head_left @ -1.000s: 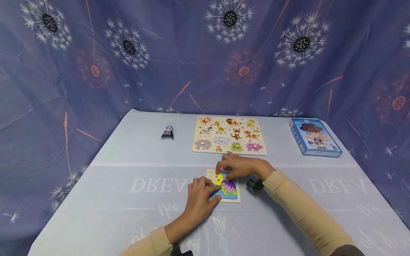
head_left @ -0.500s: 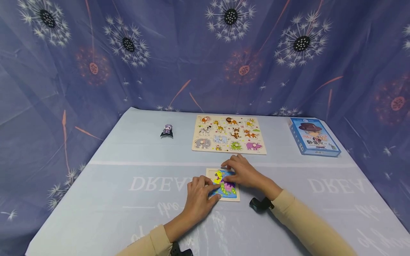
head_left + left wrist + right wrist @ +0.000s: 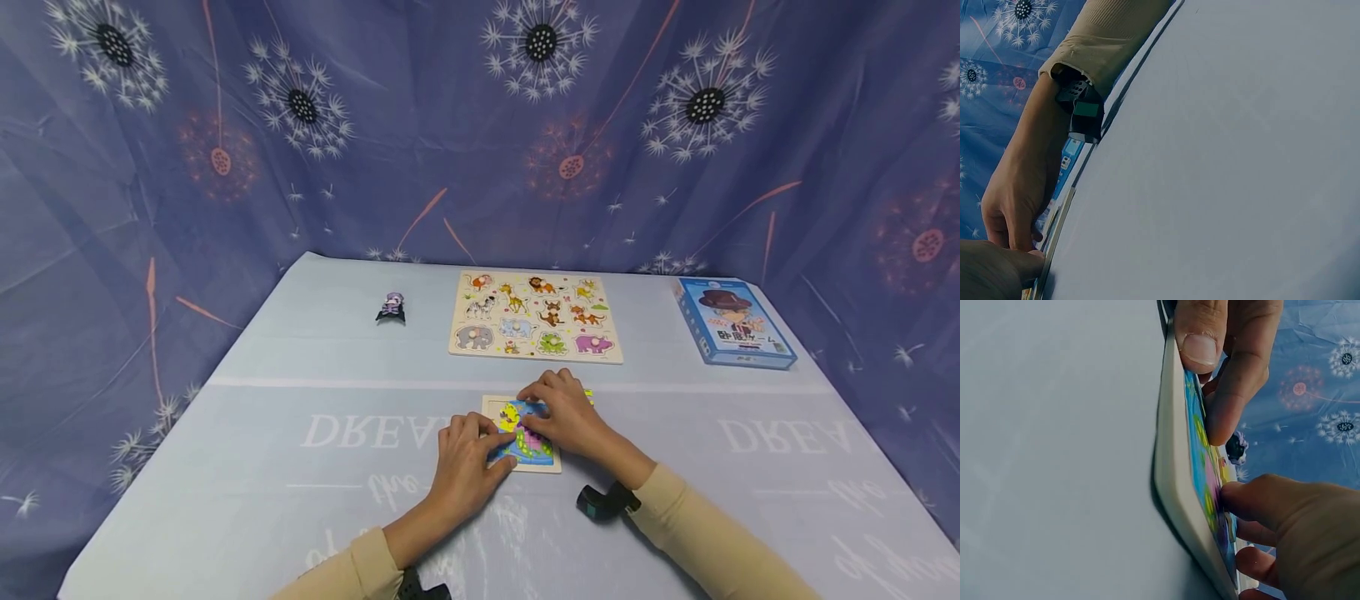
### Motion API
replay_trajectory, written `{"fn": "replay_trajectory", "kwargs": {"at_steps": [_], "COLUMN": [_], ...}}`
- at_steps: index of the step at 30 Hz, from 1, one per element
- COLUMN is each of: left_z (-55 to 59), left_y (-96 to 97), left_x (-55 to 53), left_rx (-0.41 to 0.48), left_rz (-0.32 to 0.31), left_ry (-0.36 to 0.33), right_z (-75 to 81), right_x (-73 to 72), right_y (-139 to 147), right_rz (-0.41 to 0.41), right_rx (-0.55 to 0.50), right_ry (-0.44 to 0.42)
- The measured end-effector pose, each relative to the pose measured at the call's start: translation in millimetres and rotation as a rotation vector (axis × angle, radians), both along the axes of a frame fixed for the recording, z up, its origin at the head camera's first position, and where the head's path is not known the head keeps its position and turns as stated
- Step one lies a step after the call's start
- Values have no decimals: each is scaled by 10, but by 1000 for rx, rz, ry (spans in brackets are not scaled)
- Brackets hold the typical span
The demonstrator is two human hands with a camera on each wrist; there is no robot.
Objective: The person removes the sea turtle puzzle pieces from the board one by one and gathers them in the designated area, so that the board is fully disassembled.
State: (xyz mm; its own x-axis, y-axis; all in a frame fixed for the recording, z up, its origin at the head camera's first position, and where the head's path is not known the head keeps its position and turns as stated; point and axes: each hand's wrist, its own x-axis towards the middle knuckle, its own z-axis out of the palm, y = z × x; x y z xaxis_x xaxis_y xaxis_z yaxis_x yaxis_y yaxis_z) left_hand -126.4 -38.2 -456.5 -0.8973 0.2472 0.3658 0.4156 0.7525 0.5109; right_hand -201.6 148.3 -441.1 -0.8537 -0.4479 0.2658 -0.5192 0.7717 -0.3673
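Observation:
A small wooden jigsaw puzzle (image 3: 553,468) with a blue, purple and yellow picture lies on the table. The left hand (image 3: 471,458) rests at its left side, index finger laid across the picture and thumb at the near edge. Over the upper right part, the right hand (image 3: 566,412) pinches a puzzle piece (image 3: 1231,526) between thumb and fingers, low against the board. That piece is mostly covered by the fingers. In the right wrist view, the left thumb (image 3: 1200,347) touches the board's pale rim.
Behind the puzzle lies a wooden animal peg board (image 3: 536,317). A blue box (image 3: 738,323) stands at the back right, a small dark figurine (image 3: 392,308) at the back left. Part of a yellow-green piece (image 3: 588,394) shows beyond the right hand.
The right hand has drawn back to the right from the puzzle's top edge, its wrist lower, and now works at the upper right part. The left hand has stayed put.

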Motion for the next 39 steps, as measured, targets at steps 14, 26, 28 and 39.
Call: {"fn": "replay_trajectory", "kwargs": {"at_steps": [14, 26, 28, 39], "left_z": [12, 3, 0, -16], "left_y": [17, 34, 35, 24], "left_x": [-14, -10, -9, 4], "left_rx": [-3, -20, -18, 16], "left_rz": [-10, 2, 2, 19], "left_ry": [5, -5, -2, 12], "right_z": [-11, 54, 93, 302], "right_x": [-71, -81, -62, 22], "right_y": [38, 88, 120, 619], "right_rz": [32, 22, 16, -56], "right_rx": [-8, 57, 34, -63], "right_ry": [57, 33, 47, 86]}}
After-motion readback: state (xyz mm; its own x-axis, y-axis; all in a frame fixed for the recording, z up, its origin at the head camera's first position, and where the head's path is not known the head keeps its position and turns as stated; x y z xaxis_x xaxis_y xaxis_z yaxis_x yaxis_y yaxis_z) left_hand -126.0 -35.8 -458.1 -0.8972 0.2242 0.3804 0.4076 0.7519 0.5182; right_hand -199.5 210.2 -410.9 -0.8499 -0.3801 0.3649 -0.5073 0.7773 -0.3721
